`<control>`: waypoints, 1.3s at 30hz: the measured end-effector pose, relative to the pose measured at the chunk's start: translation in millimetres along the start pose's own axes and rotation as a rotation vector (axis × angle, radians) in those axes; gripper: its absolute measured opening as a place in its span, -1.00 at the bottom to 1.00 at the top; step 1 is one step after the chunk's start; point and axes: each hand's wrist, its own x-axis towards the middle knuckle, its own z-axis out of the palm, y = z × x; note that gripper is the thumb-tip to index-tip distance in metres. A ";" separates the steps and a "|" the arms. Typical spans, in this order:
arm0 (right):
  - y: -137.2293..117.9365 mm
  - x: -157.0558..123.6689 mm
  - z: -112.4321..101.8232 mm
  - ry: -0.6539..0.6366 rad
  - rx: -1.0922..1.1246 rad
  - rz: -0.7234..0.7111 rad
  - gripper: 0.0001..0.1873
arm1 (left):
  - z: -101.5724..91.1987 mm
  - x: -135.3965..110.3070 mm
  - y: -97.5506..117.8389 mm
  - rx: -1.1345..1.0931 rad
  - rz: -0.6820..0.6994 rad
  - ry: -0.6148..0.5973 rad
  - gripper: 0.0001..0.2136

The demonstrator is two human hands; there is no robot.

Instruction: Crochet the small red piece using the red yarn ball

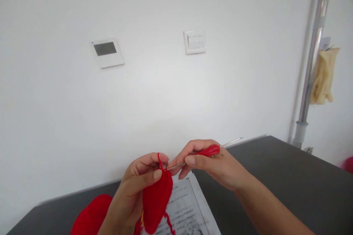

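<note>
My left hand (138, 180) pinches the top edge of a red crochet piece (157, 202) between thumb and fingers. A strand of red yarn (160, 161) runs over its index finger. My right hand (209, 165) is closed around a crochet hook (211, 150) with a red grip and metal ends. The hook's left tip meets the top of the piece beside my left thumb; its other metal end points up to the right. Beneath the piece hangs a twisted red strand (168, 223). A bit of yellow shows near its lower left edge.
A red yarn ball (92, 214) lies left of my left wrist. Printed sheets (187, 205) rest on the dark table (275, 180) under the work. Behind are a white wall with a control panel (108, 53) and light switch (195, 42), plus a metal pipe (311, 66) at right.
</note>
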 end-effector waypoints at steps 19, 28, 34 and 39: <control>36.6 10.8 3.2 -0.066 0.523 0.103 -0.69 | 18.8 -8.9 3.7 -0.094 -0.032 -0.245 -0.91; 31.4 4.0 16.8 0.046 0.200 -0.205 -0.82 | 2.7 -9.7 11.2 0.049 0.036 0.003 -0.80; 16.9 -4.7 18.7 0.017 -0.331 -0.459 -0.89 | -2.6 -7.0 12.0 0.047 -0.019 -0.056 -0.86; 9.3 -3.6 15.0 -0.140 -0.865 -0.758 -0.84 | -3.7 -7.1 11.2 0.016 -0.098 -0.065 -0.83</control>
